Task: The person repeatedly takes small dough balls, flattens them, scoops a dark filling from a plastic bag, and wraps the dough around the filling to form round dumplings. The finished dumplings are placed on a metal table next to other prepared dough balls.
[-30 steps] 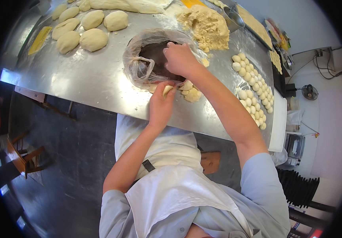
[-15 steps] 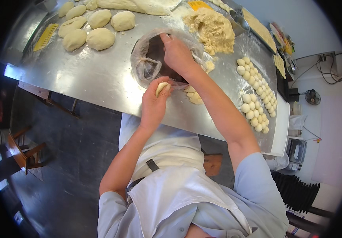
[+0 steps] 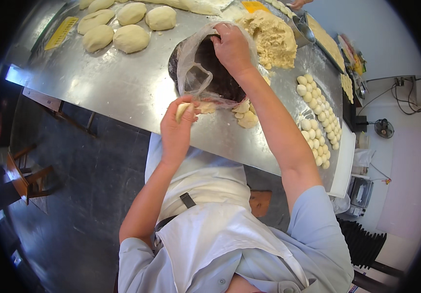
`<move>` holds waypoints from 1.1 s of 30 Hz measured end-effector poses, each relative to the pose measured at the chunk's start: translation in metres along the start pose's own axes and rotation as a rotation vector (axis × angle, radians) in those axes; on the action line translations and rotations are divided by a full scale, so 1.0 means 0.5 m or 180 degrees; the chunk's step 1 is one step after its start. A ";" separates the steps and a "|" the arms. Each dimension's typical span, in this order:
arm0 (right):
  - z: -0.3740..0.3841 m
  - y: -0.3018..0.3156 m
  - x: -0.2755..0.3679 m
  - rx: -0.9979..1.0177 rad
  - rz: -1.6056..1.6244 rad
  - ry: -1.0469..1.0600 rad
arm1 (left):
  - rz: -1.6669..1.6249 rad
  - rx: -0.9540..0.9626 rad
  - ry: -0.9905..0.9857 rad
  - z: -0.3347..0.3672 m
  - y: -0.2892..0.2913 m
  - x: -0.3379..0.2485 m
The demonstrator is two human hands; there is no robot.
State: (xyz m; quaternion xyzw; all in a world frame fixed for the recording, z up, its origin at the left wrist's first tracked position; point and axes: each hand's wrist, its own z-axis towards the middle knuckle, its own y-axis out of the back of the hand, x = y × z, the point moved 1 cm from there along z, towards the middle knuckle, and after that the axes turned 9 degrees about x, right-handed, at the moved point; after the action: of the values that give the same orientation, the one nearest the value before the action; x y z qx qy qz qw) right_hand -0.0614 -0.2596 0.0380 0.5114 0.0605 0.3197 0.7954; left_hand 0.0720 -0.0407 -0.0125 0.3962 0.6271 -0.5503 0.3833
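A clear plastic bag with dark filling inside lies on the steel table, its mouth toward me. My right hand is closed on the bag's far upper edge, fingertips curled at the filling. Near the table's front edge, my left hand holds a small piece of pale dough in curled fingers, just apart from the bag. Several flattened dough pieces lie beside the bag, under my right forearm.
Large dough pieces and a yellow scraper lie at the far left. A crumbly dough mound sits behind the bag. Rows of small dough balls line the right side. Another person's hand shows at the top right.
My left hand has drawn away from the bag, toward the left and nearer me. The bag's far edge is pulled up by my right hand, baring more filling. Another person's hand has appeared.
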 end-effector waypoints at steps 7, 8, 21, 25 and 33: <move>-0.001 -0.031 -0.019 0.0413 -0.0303 0.0317 | 0.0078 -0.0207 -0.0052 0.015 0.035 -0.026; -0.006 -0.031 -0.019 0.0443 -0.0352 0.0344 | 0.0131 -0.0182 -0.0018 0.014 0.030 -0.025; 0.020 -0.064 -0.021 0.1619 -0.0349 -0.0177 | 0.1052 -0.0307 -0.0370 0.042 -0.057 0.095; 0.025 -0.049 -0.004 0.1826 -0.0403 -0.0259 | 0.1716 -0.0645 -0.0749 0.054 -0.078 0.091; -0.020 -0.025 -0.039 0.2044 0.1496 -0.0767 | 0.1616 -0.0464 -0.0707 0.056 -0.060 0.098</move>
State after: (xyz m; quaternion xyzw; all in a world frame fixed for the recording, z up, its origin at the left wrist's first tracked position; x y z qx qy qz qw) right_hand -0.0755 -0.2664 0.0181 0.7671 -0.0548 0.3953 0.5023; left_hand 0.0263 -0.0670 -0.0487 0.4493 0.4999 -0.4302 0.6026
